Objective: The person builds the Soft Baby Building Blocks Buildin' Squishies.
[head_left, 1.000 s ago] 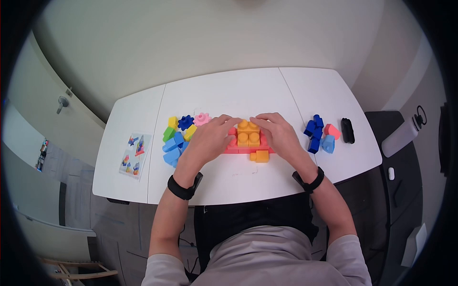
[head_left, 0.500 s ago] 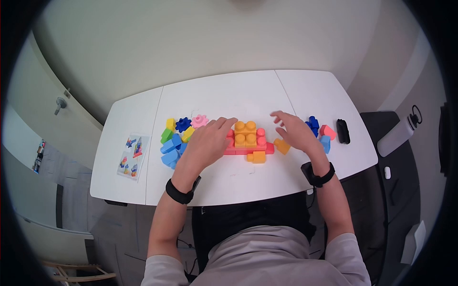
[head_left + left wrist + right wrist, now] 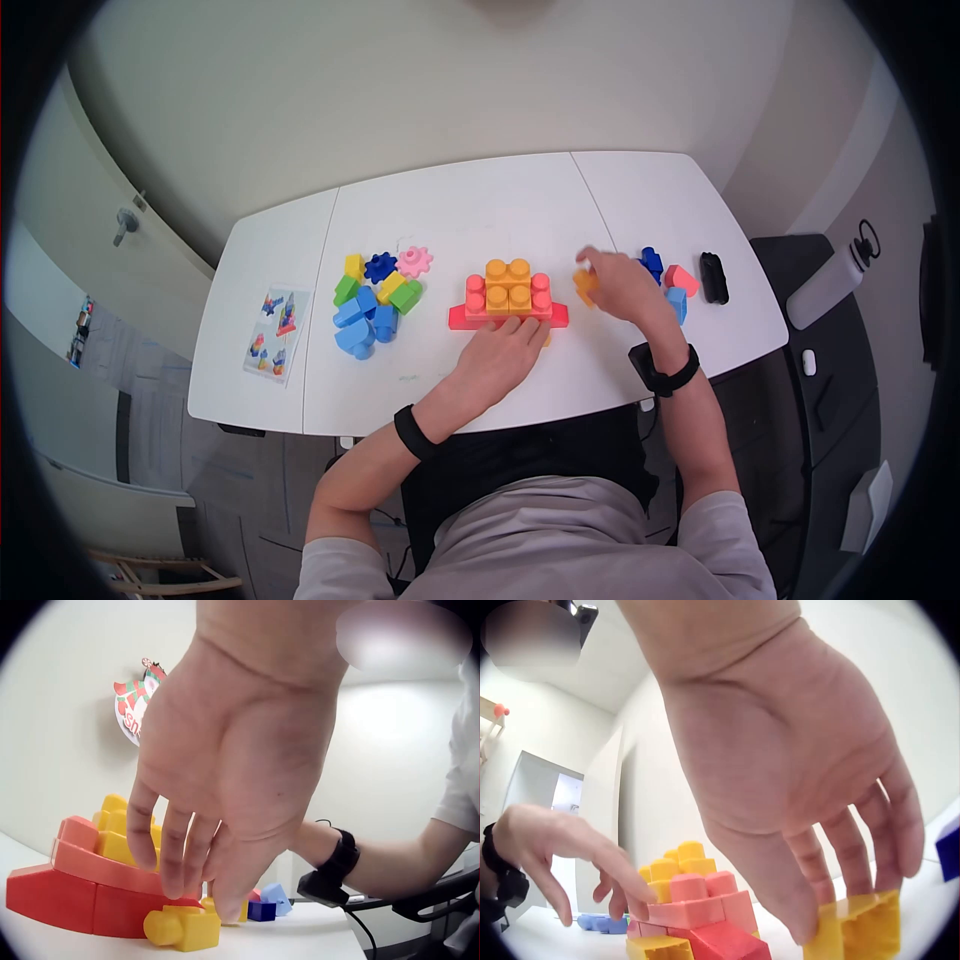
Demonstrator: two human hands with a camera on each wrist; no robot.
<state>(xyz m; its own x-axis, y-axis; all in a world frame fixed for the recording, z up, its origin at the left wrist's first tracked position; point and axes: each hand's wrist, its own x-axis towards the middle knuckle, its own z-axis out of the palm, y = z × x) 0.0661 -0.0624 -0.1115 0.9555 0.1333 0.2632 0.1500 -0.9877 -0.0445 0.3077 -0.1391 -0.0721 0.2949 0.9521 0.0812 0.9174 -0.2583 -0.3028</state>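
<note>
A stepped stack of toy building blocks stands mid-table in the head view: red sloped blocks (image 3: 462, 318) at the bottom, coral blocks (image 3: 475, 297) above, yellow blocks (image 3: 508, 272) on top. My left hand (image 3: 493, 362) reaches over the front of the stack, fingers extended and loosely apart. Below those fingers, a small yellow block with one round stud (image 3: 196, 930) lies on its side on the table. To the right of the stack, my right hand (image 3: 625, 287) pinches another yellow block (image 3: 870, 930) between thumb and fingers, its hollow side showing in the right wrist view.
Blue, green and yellow blocks (image 3: 353, 337) lie at left with a dark blue gear (image 3: 381, 266) and a pink gear (image 3: 414, 262). A picture sheet (image 3: 276, 334) is further left. Dark blue blocks (image 3: 652, 262), a coral block (image 3: 682, 279) and a black case (image 3: 714, 278) are at right.
Both hands have come away from the stack's sides. The right moved right to a yellow block and now pinches it; the left came down and toward the front yellow block.
</note>
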